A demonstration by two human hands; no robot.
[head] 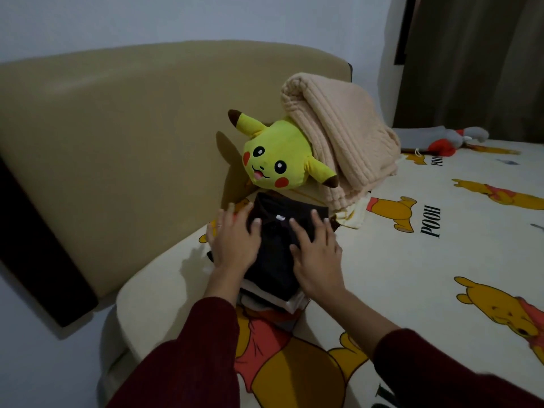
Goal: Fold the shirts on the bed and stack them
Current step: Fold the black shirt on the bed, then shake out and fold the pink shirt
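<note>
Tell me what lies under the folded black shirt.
Under the black shirt, edges of other folded clothes show, whitish and grey, stacked on the bed sheet. How many there are is hidden. Both hands, left hand and right hand, press flat on top.

One camera sits on the person's head, looking forward and steeply down over both forearms toward the corner of the bed [412, 260] by the headboard [132, 136]. It is close: the left hand [234, 240] and right hand [316, 250] fill the middle, the sleeves reach the bottom edge. The wide lens bends the headboard and wall [206, 16]. No second view exists to overlap with it.
</note>
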